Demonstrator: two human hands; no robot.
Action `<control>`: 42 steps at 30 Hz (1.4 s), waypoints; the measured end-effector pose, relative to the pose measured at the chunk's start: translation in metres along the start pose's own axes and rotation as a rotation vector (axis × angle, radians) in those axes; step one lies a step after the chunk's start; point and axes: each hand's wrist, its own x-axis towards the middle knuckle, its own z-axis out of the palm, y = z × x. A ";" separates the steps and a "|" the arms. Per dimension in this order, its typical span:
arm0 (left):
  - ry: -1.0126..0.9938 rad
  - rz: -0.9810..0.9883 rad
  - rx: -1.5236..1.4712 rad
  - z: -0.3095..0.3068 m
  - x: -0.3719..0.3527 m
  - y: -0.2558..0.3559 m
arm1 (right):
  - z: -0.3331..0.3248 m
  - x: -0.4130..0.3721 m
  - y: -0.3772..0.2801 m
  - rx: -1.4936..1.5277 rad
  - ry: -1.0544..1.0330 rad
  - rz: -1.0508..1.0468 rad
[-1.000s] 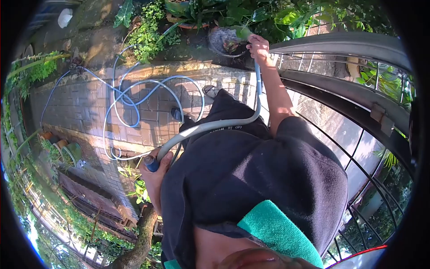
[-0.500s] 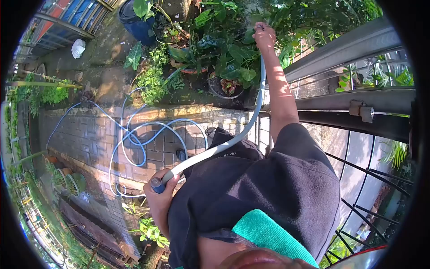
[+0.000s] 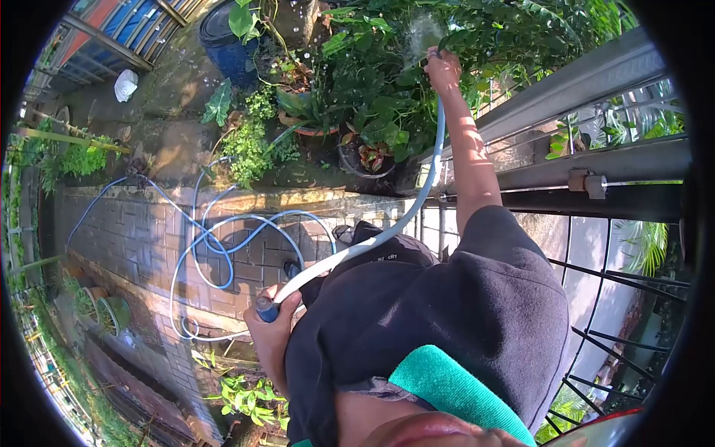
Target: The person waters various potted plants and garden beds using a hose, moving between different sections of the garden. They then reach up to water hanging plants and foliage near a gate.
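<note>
My right hand [image 3: 445,71] reaches far forward, fingers wrapped round the end of a pale blue garden hose [image 3: 428,186]. Water spray [image 3: 423,37] leaves it among leafy green plants [image 3: 380,82]. The hose runs back in a curve across my front to my left hand [image 3: 274,320], which is closed on it near my waist. A short dark blue cylinder [image 3: 266,308] sticks up from the left fist; what it belongs to is hidden. Beyond that hand the hose lies in loose loops on the paving.
A metal gate or railing [image 3: 573,71] runs along my right. Potted plants, including a dark pot [image 3: 365,160], stand ahead, with a blue lidded drum [image 3: 231,52] behind. Loops of hose cross the brick paving [image 3: 134,231]. More pots [image 3: 115,314] stand at the left.
My right hand has shifted slightly right and down, and its spray now shows more clearly. The whole view has moved a little. Both hands keep hold of the hose.
</note>
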 end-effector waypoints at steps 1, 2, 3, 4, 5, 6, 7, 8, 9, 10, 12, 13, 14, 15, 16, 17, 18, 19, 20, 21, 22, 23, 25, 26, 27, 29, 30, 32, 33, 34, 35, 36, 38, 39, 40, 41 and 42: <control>0.006 -0.009 -0.003 0.001 0.001 0.003 | -0.001 -0.003 0.001 -0.018 0.006 -0.039; -0.005 -0.003 0.020 0.001 0.003 0.004 | -0.002 -0.006 0.003 -0.036 0.013 -0.078; -0.017 0.003 0.043 0.001 0.005 0.006 | -0.005 -0.005 0.004 -0.122 0.008 -0.118; -0.030 0.010 0.065 0.002 0.007 0.007 | -0.008 -0.005 0.006 -0.208 0.005 -0.158; -0.016 0.026 0.102 0.003 0.009 0.007 | 0.001 0.005 0.024 -0.150 -0.002 -0.138; -0.016 0.033 0.080 0.005 0.010 0.006 | 0.017 0.025 0.056 -0.092 -0.007 -0.118; -0.016 0.042 0.058 0.006 0.012 0.003 | 0.017 0.026 0.058 -0.079 0.000 -0.088; -0.014 0.053 0.037 0.008 0.014 0.002 | 0.017 0.027 0.060 -0.065 0.009 -0.058; -0.022 0.043 0.032 0.008 0.015 0.003 | 0.001 0.011 0.032 -0.095 0.027 -0.018; -0.028 0.033 0.028 0.008 0.015 0.005 | -0.010 0.001 0.011 -0.124 0.043 0.023; -0.027 0.017 0.032 0.007 0.015 0.007 | -0.016 -0.001 0.001 -0.143 0.098 0.035; -0.021 0.013 0.038 0.006 0.015 0.008 | -0.016 -0.003 0.002 -0.152 0.125 0.042; -0.014 0.010 0.044 0.005 0.015 0.009 | -0.012 0.006 0.017 -0.148 0.099 0.005; -0.015 -0.008 0.041 0.004 0.016 0.008 | -0.007 0.022 0.040 -0.142 0.074 -0.033; -0.016 -0.025 0.037 0.002 0.017 0.007 | -0.009 0.020 0.036 -0.135 0.049 -0.070; -0.017 -0.041 0.034 0.001 0.017 0.006 | -0.016 0.019 0.035 -0.210 -0.007 -0.036; -0.011 -0.024 0.046 0.001 0.018 0.008 | -0.020 0.016 0.032 -0.209 -0.025 -0.022; -0.007 -0.007 0.057 0.001 0.018 0.009 | -0.023 0.013 0.030 -0.208 -0.043 -0.008; -0.003 0.009 0.069 0.002 0.017 0.011 | -0.024 0.010 0.031 -0.209 -0.061 0.007; -0.012 0.034 0.079 0.002 0.017 0.013 | -0.020 0.006 0.035 -0.117 -0.047 0.027; -0.021 0.061 0.089 0.002 0.018 0.016 | -0.017 0.001 0.039 -0.026 -0.031 0.046; -0.031 0.089 0.099 0.002 0.017 0.018 | -0.017 -0.004 0.044 0.056 -0.093 0.089; -0.018 0.035 0.026 0.003 0.016 0.016 | -0.014 -0.006 0.058 0.096 -0.107 0.052; -0.012 0.008 -0.010 0.003 0.015 0.016 | -0.007 -0.006 0.072 0.052 -0.061 -0.026; -0.016 0.014 0.005 0.004 0.015 0.018 | -0.006 -0.010 0.072 0.007 -0.017 -0.104; -0.022 0.024 0.034 0.006 0.013 0.022 | -0.009 -0.019 0.073 -0.030 -0.014 -0.041; -0.025 -0.001 0.042 0.006 0.013 0.022 | -0.009 -0.022 0.074 -0.048 -0.013 -0.011; -0.030 -0.050 0.057 0.006 0.013 0.022 | -0.008 -0.028 0.075 -0.042 -0.007 0.005; -0.027 -0.042 0.038 0.007 0.013 0.021 | -0.007 -0.030 0.077 -0.039 -0.005 0.013; -0.024 -0.032 0.018 0.008 0.012 0.019 | -0.011 -0.035 0.068 -0.042 -0.047 0.051; -0.020 -0.022 -0.002 0.008 0.011 0.017 | -0.016 -0.041 0.060 -0.045 -0.090 0.090; -0.024 -0.016 0.008 0.009 0.011 0.017 | -0.020 -0.044 0.052 -0.047 -0.132 0.129; -0.035 -0.005 0.029 0.009 0.010 0.017 | -0.021 -0.045 0.046 -0.065 -0.141 0.115; -0.027 -0.004 0.025 0.009 0.009 0.016 | -0.021 -0.046 0.048 -0.075 -0.146 0.110; -0.020 -0.004 0.021 0.009 0.008 0.014 | -0.020 -0.047 0.049 -0.042 -0.140 0.130; -0.014 -0.001 0.017 0.010 0.008 0.013 | -0.019 -0.047 0.050 -0.009 -0.132 0.150; -0.010 -0.003 0.001 0.010 0.008 0.013 | -0.018 -0.045 0.053 0.023 -0.124 0.171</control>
